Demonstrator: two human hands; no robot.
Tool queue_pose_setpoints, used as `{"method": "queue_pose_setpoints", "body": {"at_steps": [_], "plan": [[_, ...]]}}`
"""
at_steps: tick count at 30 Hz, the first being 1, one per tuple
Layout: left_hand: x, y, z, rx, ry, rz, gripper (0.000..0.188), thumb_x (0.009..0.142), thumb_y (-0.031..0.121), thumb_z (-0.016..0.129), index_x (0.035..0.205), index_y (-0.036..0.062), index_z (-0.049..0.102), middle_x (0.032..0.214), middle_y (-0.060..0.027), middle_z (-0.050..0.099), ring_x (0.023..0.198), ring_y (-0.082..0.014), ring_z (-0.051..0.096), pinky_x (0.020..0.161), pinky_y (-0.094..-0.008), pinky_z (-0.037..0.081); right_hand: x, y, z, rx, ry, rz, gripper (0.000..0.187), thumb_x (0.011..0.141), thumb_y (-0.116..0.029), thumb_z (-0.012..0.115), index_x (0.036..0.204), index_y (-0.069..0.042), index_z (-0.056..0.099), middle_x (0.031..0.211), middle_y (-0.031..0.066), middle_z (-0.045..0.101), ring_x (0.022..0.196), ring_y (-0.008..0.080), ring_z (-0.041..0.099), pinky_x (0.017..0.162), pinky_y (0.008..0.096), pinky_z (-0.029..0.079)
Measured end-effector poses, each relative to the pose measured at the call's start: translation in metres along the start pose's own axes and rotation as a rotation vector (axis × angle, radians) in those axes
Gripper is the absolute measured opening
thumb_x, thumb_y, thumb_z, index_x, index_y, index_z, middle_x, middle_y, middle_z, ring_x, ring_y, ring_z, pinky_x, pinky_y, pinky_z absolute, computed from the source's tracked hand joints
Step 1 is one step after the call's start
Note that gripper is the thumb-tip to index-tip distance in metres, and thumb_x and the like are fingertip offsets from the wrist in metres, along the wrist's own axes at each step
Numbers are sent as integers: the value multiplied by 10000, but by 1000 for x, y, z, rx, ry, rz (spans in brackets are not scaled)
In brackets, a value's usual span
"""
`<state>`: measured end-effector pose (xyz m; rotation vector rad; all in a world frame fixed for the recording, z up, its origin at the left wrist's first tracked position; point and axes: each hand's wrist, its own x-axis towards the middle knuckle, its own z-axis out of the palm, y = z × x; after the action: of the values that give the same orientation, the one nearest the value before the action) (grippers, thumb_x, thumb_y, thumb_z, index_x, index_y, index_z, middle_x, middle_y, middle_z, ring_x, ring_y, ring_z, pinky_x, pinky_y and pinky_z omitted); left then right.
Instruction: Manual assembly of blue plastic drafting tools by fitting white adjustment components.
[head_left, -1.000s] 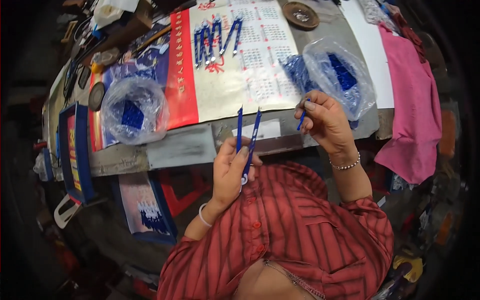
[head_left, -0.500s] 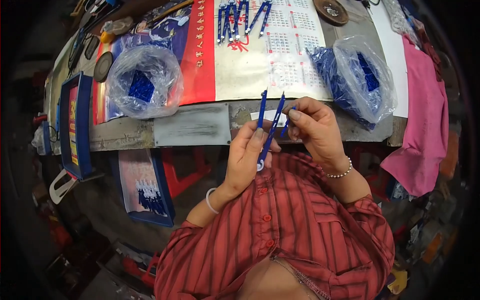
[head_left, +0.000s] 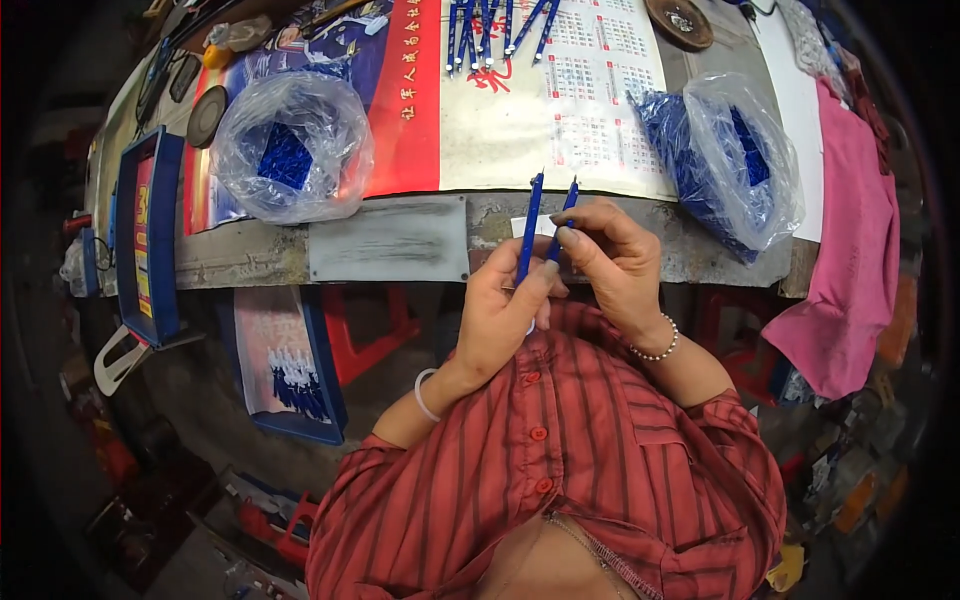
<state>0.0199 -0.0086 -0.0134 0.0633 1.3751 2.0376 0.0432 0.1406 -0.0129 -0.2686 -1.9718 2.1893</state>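
Observation:
My left hand (head_left: 508, 297) is closed around a blue drawing compass (head_left: 531, 228), its two slim legs spread and their pointed tips up toward the table. The hinge end is mostly hidden by my fingers. My right hand (head_left: 618, 258) pinches at the right leg, thumb and forefinger pressed together just below its tip. The small blue part in that pinch is almost wholly covered by the fingers. Both hands are in front of the table edge (head_left: 490, 215), above my lap. Several blue compasses (head_left: 485, 35) lie side by side on the calendar sheet at the far side.
Clear plastic bags of small blue parts stand left (head_left: 335, 185) and right (head_left: 700, 170) on the table. A blue tray (head_left: 325, 360) holding blue-and-white pieces sits below the edge, left; another blue tray (head_left: 170, 240) stands upright. A pink cloth (head_left: 855, 260) hangs at right.
My right hand has moved left and brought the small blue part against the compass's right leg. My left thumb has shifted over toward that leg. The view has tilted slightly.

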Motion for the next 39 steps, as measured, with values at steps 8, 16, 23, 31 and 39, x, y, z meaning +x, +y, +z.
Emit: {"method": "queue_pose_setpoints", "body": {"at_steps": [8,16,23,31,39], "plan": [[-3,-2,-1,137,64,9,117,895,64,559,988,-6,547,712,-13,591,517,-25,483,456,-183,385,-3,-1,19,257,167,11,217,864,-35,609,1065,32,560,844,54,561,745,69,547,634,190,463],[-6,1,-6,244,57,25,135,905,43,522,1026,-17,524,727,-42,592,515,-50,494,467,-182,388,-2,1,8,316,-40,407,109,877,-88,606,950,-8,592,855,54,628,785,91,595,647,191,472],[-9,1,-14,212,108,32,137,904,37,517,1031,-14,524,720,-39,589,511,-48,492,469,-182,392,0,9,23,299,-98,320,85,888,-87,594,904,-7,569,808,41,620,644,62,554,551,194,451],[-17,7,-25,132,139,22,150,900,40,524,1040,-13,517,727,-37,595,513,-42,488,462,-187,391,18,14,34,282,-81,323,109,869,-123,612,806,-51,560,716,-17,553,591,40,496,519,174,416],[-33,12,-77,-638,-304,-122,404,922,335,507,1058,-43,553,804,-166,648,475,-178,577,409,-232,431,39,3,74,365,-534,274,166,895,-178,585,925,-16,563,826,36,581,588,54,496,504,174,389]]}}
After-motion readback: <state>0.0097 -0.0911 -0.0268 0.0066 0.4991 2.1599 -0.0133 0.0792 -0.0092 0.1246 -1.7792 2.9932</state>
